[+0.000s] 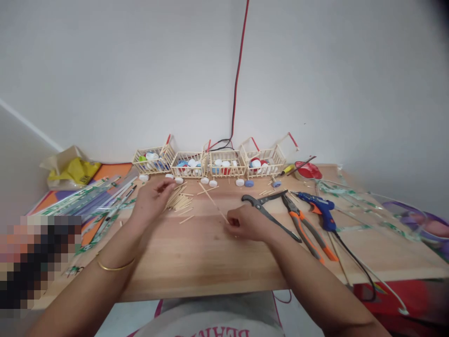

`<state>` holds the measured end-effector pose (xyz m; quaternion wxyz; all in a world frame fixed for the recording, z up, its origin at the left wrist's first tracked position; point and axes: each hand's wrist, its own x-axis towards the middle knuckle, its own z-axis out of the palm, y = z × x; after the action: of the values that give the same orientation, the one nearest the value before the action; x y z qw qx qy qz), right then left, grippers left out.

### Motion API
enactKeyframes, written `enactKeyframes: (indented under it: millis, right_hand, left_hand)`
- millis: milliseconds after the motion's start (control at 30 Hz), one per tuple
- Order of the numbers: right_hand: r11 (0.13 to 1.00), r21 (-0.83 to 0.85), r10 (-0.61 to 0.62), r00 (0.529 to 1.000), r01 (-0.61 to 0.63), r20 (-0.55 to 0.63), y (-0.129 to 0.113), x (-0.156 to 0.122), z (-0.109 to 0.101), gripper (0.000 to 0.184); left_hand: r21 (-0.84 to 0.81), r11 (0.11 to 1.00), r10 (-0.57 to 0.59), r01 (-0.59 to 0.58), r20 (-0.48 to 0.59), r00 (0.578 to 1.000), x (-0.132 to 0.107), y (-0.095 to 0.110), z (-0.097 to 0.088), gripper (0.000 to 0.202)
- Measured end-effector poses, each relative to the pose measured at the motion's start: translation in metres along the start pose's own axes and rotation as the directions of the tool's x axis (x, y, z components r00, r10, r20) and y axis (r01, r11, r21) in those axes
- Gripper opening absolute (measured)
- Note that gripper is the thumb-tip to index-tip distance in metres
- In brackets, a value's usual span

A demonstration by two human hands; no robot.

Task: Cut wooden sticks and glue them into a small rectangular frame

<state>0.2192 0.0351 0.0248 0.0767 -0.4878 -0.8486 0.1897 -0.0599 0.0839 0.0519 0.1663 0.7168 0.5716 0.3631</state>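
Observation:
My right hand [247,222] is closed around the near end of a thin wooden stick [213,202], which slants away to the far left over the table. My left hand [153,199] hovers at the left edge of a pile of short wooden sticks [180,201]. Its fingers are curled and pinched together; whatever may be between them is too small to make out. Behind both hands, several small carts [189,164] built from sticks stand in a row, with bottle-cap wheels [205,180] and loose caps inside them.
Right of my right hand lie dark shears [270,215], orange-handled pliers [305,229] and a blue glue gun [321,208] with its cord. Plastic-wrapped bundles [91,201] and a yellow bag [75,171] occupy the left side. A red-black cable [238,70] hangs down the wall.

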Motion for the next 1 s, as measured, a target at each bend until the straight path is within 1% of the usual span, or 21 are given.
enactKeyframes:
  millis: [33, 100, 200, 267, 333, 400, 500, 600, 733, 833, 933, 1000]
  right_hand:
    - [0.999, -0.037, 0.015, 1.000, -0.015, 0.016, 0.000, -0.001, -0.001, 0.021]
    - [0.991, -0.110, 0.076, 0.997, -0.072, 0.032, -0.001, -0.003, -0.002, 0.022]
    - [0.973, -0.171, 0.170, 0.983, -0.157, 0.067, -0.003, -0.006, -0.003, 0.022]
    - [0.972, -0.149, 0.199, 0.972, -0.179, 0.128, -0.004, -0.007, -0.003, 0.022]
    - [0.976, -0.101, 0.210, 0.957, -0.193, 0.198, -0.005, -0.008, -0.001, 0.024]
    - [0.973, -0.061, 0.231, 0.944, -0.223, 0.236, -0.006, -0.007, 0.001, 0.026]
    - [0.963, -0.006, 0.263, 0.938, -0.269, 0.225, -0.006, -0.005, 0.006, 0.027]
    - [0.954, 0.086, 0.264, 0.941, -0.287, 0.213, -0.004, -0.003, 0.009, 0.027]
    - [0.937, 0.198, 0.248, 0.948, -0.287, 0.200, -0.001, -0.004, 0.009, 0.030]
    - [0.924, 0.258, 0.237, 0.953, -0.281, 0.190, 0.001, -0.006, 0.008, 0.033]
    - [0.904, 0.337, 0.211, 0.960, -0.264, 0.186, -0.003, -0.004, 0.007, 0.037]
    - [0.879, 0.399, 0.193, 0.960, -0.261, 0.203, -0.009, -0.002, 0.005, 0.042]
  left_hand:
    - [0.079, 0.997, -0.006, -0.002, 0.094, 0.996, -0.002, -0.007, 0.000, 0.033]
    - [0.220, 0.975, -0.009, -0.042, 0.224, 0.975, -0.008, -0.018, 0.000, 0.036]
    - [0.330, 0.932, 0.042, -0.151, 0.318, 0.947, -0.022, -0.020, 0.001, 0.041]
    - [0.353, 0.916, 0.044, -0.191, 0.385, 0.922, -0.031, -0.016, 0.005, 0.040]
    - [0.363, 0.909, 0.032, -0.203, 0.426, 0.904, -0.038, -0.010, 0.012, 0.036]
    - [0.373, 0.904, 0.035, -0.210, 0.425, 0.904, -0.042, -0.004, 0.020, 0.029]
    - [0.342, 0.907, 0.083, -0.246, 0.427, 0.900, -0.044, 0.002, 0.033, 0.020]
    - [0.293, 0.922, 0.111, -0.252, 0.423, 0.899, -0.043, 0.002, 0.038, 0.020]
    - [0.280, 0.939, 0.091, -0.202, 0.363, 0.928, -0.043, -0.003, 0.032, 0.033]
    - [0.284, 0.941, 0.077, -0.183, 0.346, 0.935, -0.043, -0.006, 0.025, 0.041]
    - [0.335, 0.928, 0.038, -0.162, 0.347, 0.937, -0.041, -0.008, 0.021, 0.042]
    - [0.360, 0.916, 0.043, -0.175, 0.346, 0.937, -0.039, -0.010, 0.022, 0.041]
